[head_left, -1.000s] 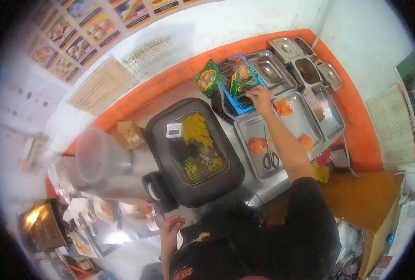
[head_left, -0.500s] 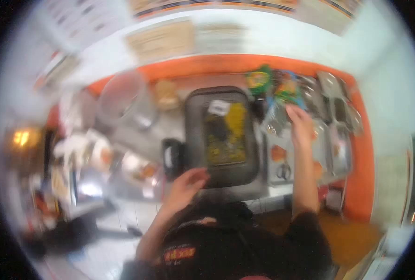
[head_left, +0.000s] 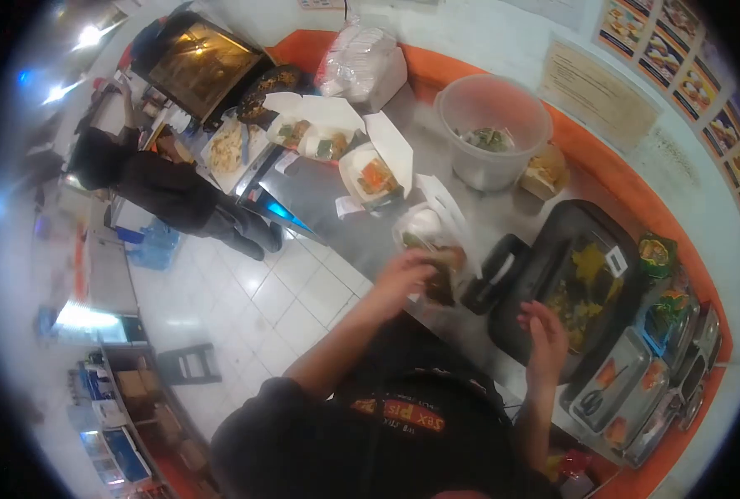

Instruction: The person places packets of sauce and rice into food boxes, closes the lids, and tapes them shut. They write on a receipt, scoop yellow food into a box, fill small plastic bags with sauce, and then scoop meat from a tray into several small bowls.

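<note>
Along the worktop point(head_left: 303, 200), takeaway boxes point(head_left: 376, 179) run from the far left to the nearest box point(head_left: 420, 223), just beside the left hand point(head_left: 403, 284). Behind that box stands a tub point(head_left: 494, 137), a paper bag point(head_left: 546, 170) to its right. A griddle point(head_left: 553, 248) sits further right, the right hand point(head_left: 546, 339) over its near side. Beyond it, scissors point(head_left: 591, 401) lie in a metal tray point(head_left: 615, 407), with a basket point(head_left: 658, 334) behind. At far left, a person point(head_left: 170, 190) stands on the floor point(head_left: 282, 291).

The boxes point(head_left: 453, 218) are white, the griddle point(head_left: 544, 262) black.
</note>
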`<state>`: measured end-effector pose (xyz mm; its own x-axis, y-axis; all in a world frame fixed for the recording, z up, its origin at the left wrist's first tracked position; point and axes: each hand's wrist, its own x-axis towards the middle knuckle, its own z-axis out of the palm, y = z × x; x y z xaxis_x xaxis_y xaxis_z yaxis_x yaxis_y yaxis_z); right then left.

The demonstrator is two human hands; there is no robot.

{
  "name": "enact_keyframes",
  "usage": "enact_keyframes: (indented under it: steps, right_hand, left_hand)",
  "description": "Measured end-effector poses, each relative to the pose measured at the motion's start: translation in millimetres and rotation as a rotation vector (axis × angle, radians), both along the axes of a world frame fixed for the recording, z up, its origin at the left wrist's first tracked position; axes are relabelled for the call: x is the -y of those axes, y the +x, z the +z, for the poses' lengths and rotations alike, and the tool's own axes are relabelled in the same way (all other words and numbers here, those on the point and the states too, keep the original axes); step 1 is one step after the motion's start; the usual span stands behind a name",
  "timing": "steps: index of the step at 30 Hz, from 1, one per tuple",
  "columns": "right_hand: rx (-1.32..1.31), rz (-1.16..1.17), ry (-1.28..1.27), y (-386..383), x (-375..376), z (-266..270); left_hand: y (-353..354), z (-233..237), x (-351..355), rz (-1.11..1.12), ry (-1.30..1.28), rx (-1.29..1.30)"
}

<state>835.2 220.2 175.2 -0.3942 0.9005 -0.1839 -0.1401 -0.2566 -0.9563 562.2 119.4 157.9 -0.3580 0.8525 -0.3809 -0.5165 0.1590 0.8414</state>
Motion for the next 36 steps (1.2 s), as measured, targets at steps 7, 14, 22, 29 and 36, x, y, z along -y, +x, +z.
enact_keyframes:
  steps: [7,14,22,29,36]
  right_hand:
    - [0.197,-0.219,-0.042,-76,29,-19]
    - [0.232,-0.346,-0.158,-170,85,-29]
    - [0.406,-0.382,0.093,-279,66,-60]
    - [0.717,-0.465,0.288,-403,-20,-114]
    - [0.700,-0.630,0.241,-405,-20,-128]
  left_hand:
    - [-318,-82,68,0.496,-0.059,-0.164]
    - [-527,-66,23,0.577,0.063,-0.015]
    - [-427,-67,-54,0.163,0.071,-1.357]
    - [-377,-57,-165,-0.216,0.313,-1.547]
    - [-386,-66,-121,-0.288,0.374,-1.666]
